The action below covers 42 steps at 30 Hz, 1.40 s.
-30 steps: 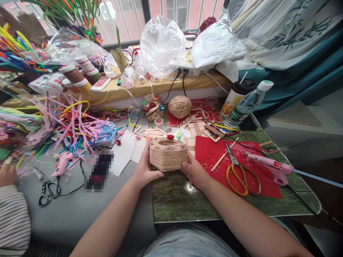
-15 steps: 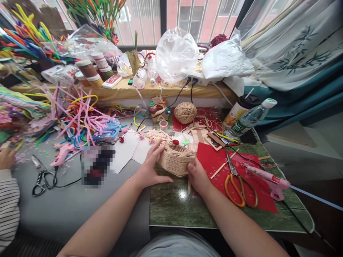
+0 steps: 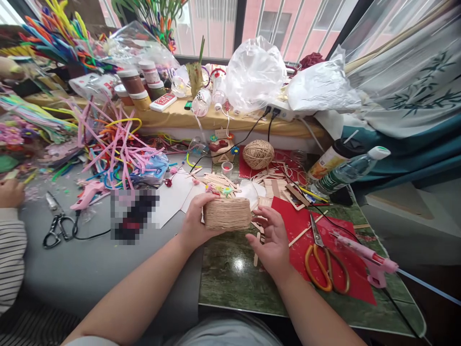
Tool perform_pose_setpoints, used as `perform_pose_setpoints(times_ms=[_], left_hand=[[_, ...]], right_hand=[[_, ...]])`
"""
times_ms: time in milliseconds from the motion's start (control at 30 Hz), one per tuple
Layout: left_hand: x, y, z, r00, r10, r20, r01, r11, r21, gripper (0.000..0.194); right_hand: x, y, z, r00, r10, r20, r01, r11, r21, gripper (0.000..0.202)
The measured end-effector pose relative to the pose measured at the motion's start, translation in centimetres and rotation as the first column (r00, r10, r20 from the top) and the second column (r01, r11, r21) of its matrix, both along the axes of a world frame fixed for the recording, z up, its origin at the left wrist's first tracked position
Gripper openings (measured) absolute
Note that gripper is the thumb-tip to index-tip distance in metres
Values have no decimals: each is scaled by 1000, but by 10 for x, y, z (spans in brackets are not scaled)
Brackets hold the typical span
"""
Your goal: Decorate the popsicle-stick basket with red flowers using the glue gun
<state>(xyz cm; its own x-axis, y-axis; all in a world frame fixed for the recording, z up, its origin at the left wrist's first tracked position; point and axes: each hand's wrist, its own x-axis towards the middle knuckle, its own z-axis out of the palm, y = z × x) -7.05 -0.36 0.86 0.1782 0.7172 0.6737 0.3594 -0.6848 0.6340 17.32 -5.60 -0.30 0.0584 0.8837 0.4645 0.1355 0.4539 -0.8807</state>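
Clock positions are read from the twine box (image 3: 227, 214), with 12 o'clock pointing away from the wearer. The left hand (image 3: 196, 220) grips the box by its 9 o'clock end, fingers at the upper edge and palm below, so that one wound side faces the wearer. The right hand (image 3: 272, 234) is open beside the 3 o'clock end, fingers loosely curled and thumb apart. The box is over the near part of the green table (image 3: 230, 283); whether its base touches the surface cannot be told.

Just beyond the box, at 12 o'clock, are a green flower (image 3: 227, 191) and a heap of sticks (image 3: 216, 180), then a small cup (image 3: 226, 168). The twine ball (image 3: 258, 154) is at 1 o'clock. At 2 o'clock a bottle (image 3: 349, 173) leans beside a drink cup (image 3: 326, 156). Between 3 and 4 o'clock, orange-handled scissors (image 3: 318, 241) lie on a red sheet (image 3: 297, 254), with a pink glue gun (image 3: 370, 257) partly over its far edge. White paper (image 3: 175, 198) lies between 9 and 10 o'clock, and tangled pink stems (image 3: 111, 139) at 10. Farthest out, at 9 o'clock, are black scissors (image 3: 59, 228) and a co-worker's hand (image 3: 13, 192) with a striped sleeve (image 3: 10, 262).
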Motion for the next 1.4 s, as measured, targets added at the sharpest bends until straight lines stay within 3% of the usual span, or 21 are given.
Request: perform_pose_setpoints(times_ms=[133,267,333,500,567,633,700,767,800,867,933,1000,1100,1167,1267,1400], left_hand=[[6,2,6,982,-92,-163,129,964,233,72],[9,2,7,963,-112,-244,184,937,298,60],[8,2,4,956,-114,-270,190,942,278,72],[14,-4,-5,984,-96,-150,104,994,44,138],[23,-8,-8,988,-155,13,155,979,-135,138],[32,-11,-11,947,-177,268,262,910,-322,115],[39,-12,-13,865,-160,475,403,786,-469,89],[40,-11,-13,811,-127,570,495,668,-555,74],[38,-9,-13,803,-110,586,508,642,-575,72],[30,-5,-13,823,-79,562,457,679,-574,74],[21,-2,-11,883,-81,462,348,775,-528,85],[14,-2,-6,951,-98,294,224,874,-432,90],[11,-5,1,989,-136,53,144,966,-216,85],[13,-7,4,986,-162,-32,159,984,-86,87],[14,-8,5,982,-160,-100,164,986,31,91],[12,-5,5,981,-133,-138,135,991,3,89]], right_hand=[[2,-2,7,911,-93,402,-8,970,243,87],[5,1,12,866,-85,493,-68,956,284,77],[7,2,13,877,-79,475,-61,960,274,74],[15,1,11,884,-203,420,89,958,274,74],[16,1,9,865,-274,421,147,940,308,73],[14,0,8,845,-308,437,163,927,339,71],[10,-3,6,834,-300,463,140,927,348,68],[4,-6,4,833,-239,499,73,941,330,67],[2,-8,3,841,-189,507,25,950,312,68],[0,-9,2,884,-113,453,-17,962,273,70],[0,-7,1,952,-133,275,74,974,214,68],[1,0,1,979,-190,77,183,979,91,64],[1,11,1,986,-127,-107,114,986,-123,63],[0,15,1,982,-73,-176,39,981,-189,55],[-2,18,-1,973,-64,-223,26,985,-171,39],[-3,18,-4,967,-41,-252,-5,984,-176,36]])
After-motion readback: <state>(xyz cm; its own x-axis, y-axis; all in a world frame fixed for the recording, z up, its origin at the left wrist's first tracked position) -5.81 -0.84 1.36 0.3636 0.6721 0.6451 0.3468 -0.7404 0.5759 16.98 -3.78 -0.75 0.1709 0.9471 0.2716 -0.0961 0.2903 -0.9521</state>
